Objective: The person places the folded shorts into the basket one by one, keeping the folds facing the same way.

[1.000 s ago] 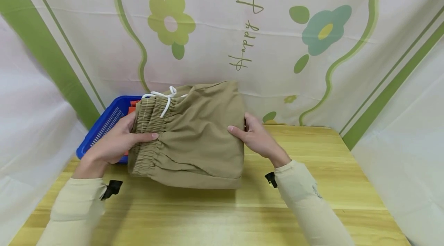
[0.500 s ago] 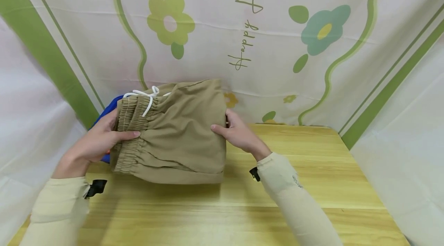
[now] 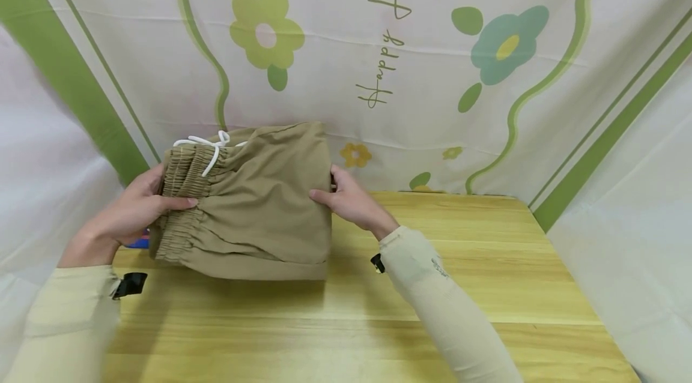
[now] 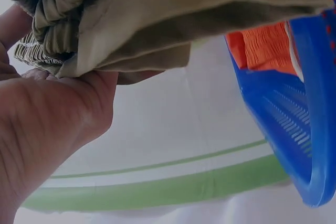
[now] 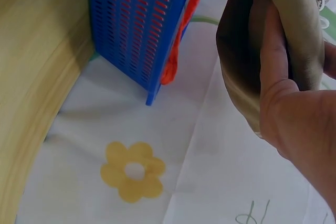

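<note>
Folded khaki shorts (image 3: 259, 209) with a gathered elastic waistband and a white drawstring bow (image 3: 218, 146) are held up between both hands in the head view. My left hand (image 3: 130, 209) grips the waistband end, thumb on top and the other fingers hidden beneath. At the opposite folded edge, my right hand (image 3: 354, 200) pinches the cloth with the thumb in front. The right wrist view shows a finger of that hand inside the fold. A blue plastic basket (image 5: 131, 30) stands behind and under the shorts, mostly hidden from the head camera. Orange-red cloth (image 4: 268, 48) lies in it.
The wooden table (image 3: 459, 287) reaches to a white curtain (image 3: 324, 71) printed with flowers and lettering at the back. More curtain hangs along the left and right sides.
Both hands have carried the shorts leftward, over the blue basket, which the shorts now nearly cover in the head view. The grip of each hand looks the same.
</note>
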`<state>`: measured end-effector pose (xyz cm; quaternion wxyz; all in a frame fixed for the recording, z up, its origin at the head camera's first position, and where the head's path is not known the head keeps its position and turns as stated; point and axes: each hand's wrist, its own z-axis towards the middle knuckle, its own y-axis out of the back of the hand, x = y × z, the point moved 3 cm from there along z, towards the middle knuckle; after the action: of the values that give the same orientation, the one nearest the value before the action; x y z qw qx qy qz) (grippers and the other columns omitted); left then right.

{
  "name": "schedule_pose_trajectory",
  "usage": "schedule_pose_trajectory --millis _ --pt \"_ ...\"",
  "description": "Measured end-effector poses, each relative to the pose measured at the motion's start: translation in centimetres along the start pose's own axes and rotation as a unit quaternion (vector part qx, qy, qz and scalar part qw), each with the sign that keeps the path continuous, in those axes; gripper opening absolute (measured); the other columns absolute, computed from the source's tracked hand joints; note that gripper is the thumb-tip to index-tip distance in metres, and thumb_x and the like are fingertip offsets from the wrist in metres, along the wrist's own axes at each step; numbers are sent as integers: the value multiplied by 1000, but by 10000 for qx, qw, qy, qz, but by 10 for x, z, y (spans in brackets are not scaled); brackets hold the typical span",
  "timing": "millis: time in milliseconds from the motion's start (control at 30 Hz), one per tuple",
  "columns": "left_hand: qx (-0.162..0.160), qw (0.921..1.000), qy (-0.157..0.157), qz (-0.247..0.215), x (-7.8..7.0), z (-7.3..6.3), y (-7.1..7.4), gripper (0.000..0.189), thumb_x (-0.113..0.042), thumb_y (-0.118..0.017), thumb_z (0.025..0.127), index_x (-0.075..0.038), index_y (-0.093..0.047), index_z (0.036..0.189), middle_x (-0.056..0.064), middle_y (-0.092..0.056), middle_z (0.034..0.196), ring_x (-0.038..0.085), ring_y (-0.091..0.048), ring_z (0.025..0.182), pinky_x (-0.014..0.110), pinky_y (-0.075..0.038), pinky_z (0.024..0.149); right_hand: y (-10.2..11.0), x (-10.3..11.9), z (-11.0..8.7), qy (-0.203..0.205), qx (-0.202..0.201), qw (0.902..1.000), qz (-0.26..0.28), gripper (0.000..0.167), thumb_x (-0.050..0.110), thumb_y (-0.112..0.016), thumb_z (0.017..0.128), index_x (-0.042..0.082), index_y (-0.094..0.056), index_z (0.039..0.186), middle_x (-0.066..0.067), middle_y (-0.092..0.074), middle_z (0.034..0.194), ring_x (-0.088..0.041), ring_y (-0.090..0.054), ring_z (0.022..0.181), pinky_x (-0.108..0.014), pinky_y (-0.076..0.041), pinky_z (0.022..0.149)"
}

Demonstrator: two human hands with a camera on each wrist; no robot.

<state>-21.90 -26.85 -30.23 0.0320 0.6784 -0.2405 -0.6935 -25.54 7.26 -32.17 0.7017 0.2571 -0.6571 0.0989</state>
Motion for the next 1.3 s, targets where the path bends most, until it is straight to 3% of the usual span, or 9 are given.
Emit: schedule_pose_trajectory --millis 233,300,433,600,767,967,1033,1200,1300 --pt "-47 9982 -61 596 6 8 16 93 -3 -64 98 -23 -2 165 33 -24 159 41 -41 134 19 -51 84 -8 -2 17 -47 -70 9999 -87 44 8 -61 102 3 -44 142 -14 -57 133 -26 -60 117 -37 -55 91" --pt "-48 9977 -70 672 8 9 19 93 -4 -64 98 -24 -2 165 32 -24 159 39 -40 135 17 -50 84 -10 -2 22 14 -104 9998 -181 46 8 -62 102 4 -44 144 -14 -57 133 -25 -60 117 -37 -54 92" --pt "-23 9972 6 742 12 12 26 93 -4 -63 100 -27 1 164 33 -22 159 16 -49 123 20 -52 82 -14 -2 29 122 -159 9992 -348 49 8 -62 102 5 -43 147 -13 -57 135 -25 -60 118 -37 -54 92" --pt "-46 9961 43 878 12 18 32 91 -2 -61 100 -20 1 165 34 -23 159 24 -47 125 20 -52 80 -17 -3 37 106 -246 9987 -433 51 9 -62 102 6 -42 149 -13 -56 136 -25 -60 118 -36 -55 92" --pt "-80 9950 190 982 11 23 37 89 -2 -59 101 -17 1 164 33 -25 158 2 -52 109 25 -55 79 -19 -4 44 54 -391 9976 -568 47 10 -62 102 6 -45 146 -13 -57 134 -25 -60 118 -37 -53 93" --pt "20 9939 337 1048 12 31 38 87 -4 -58 102 -12 3 164 33 -25 157 36 -46 127 23 -53 80 -20 -8 53 -90 -531 9967 -600 45 7 -61 102 5 -46 144 -14 -56 136 -28 -57 123 -38 -50 98" --pt "34 9936 345 1074 13 34 39 85 -4 -58 102 -9 0 164 33 -27 156 32 -49 124 23 -53 80 -21 -9 55 -128 -574 9965 -594 45 6 -60 102 5 -45 145 -15 -56 137 -29 -55 125 -39 -49 100" --pt "58 9939 300 1061 16 40 40 79 -2 -57 101 -1 -6 162 33 -34 150 0 -56 100 30 -56 80 -21 -15 62 -206 -671 9936 -885 51 7 -60 102 5 -42 150 -15 -54 141 -28 -53 129 -38 -48 102" --pt "71 9940 319 1044 20 44 40 80 -1 -57 101 -2 -5 162 34 -34 150 8 -58 103 31 -57 79 -23 -18 66 -245 -706 9901 -1191 54 8 -59 102 5 -40 152 -15 -54 142 -26 -54 129 -36 -48 101"
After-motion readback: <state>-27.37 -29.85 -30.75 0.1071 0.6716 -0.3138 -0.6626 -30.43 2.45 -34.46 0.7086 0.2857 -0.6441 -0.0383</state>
